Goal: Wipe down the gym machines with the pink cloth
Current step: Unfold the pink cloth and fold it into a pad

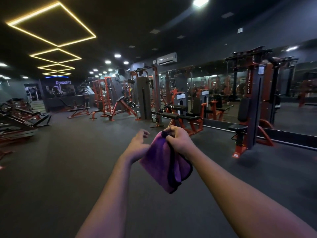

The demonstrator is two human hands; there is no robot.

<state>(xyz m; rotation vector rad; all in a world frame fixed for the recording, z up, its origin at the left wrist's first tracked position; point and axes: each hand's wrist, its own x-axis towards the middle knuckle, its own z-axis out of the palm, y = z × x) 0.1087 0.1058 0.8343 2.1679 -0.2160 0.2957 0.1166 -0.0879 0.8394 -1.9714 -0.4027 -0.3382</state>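
Observation:
A pink-purple cloth (161, 165) with a dark hem hangs in front of me over the dark gym floor. My right hand (178, 140) grips its top corner in a fist. My left hand (138, 145) is beside the cloth on its left, fingers relaxed and blurred, at or near the fabric's edge. Red and black gym machines stand ahead: a leg machine (181, 115) just beyond my hands and a tall weight-stack machine (252, 107) with a seat to the right.
A mirror wall (219, 90) runs along the right behind the machines. Benches and racks (109, 107) fill the far middle, and low machines (18, 121) line the left edge. Dark floor (77, 160) lies open between me and the equipment.

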